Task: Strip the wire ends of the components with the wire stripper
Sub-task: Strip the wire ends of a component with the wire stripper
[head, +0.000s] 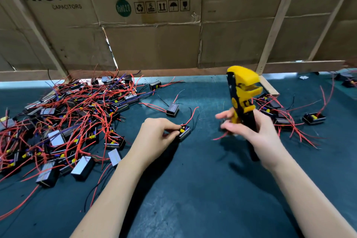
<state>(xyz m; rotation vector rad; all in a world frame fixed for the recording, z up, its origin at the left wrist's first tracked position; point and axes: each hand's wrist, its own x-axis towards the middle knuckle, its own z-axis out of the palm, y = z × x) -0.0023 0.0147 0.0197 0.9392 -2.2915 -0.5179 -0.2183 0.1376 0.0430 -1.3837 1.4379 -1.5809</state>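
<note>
Standing upright, wire stripper [242,94] in right hand [257,133], head up.

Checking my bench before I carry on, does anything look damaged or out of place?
The cardboard wall behind the mat is torn along its seams, with gaps showing light. The component pile on the left is a tangle of wires.

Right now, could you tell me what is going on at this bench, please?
A person is stripping component wires. The left hand pinches a small black component on the mat, its red wire sticking up. The right hand holds the yellow stripper upright with its jaws open, not yet on a wire. A big tangled pile lies to the left, a smaller group to the right.
</note>
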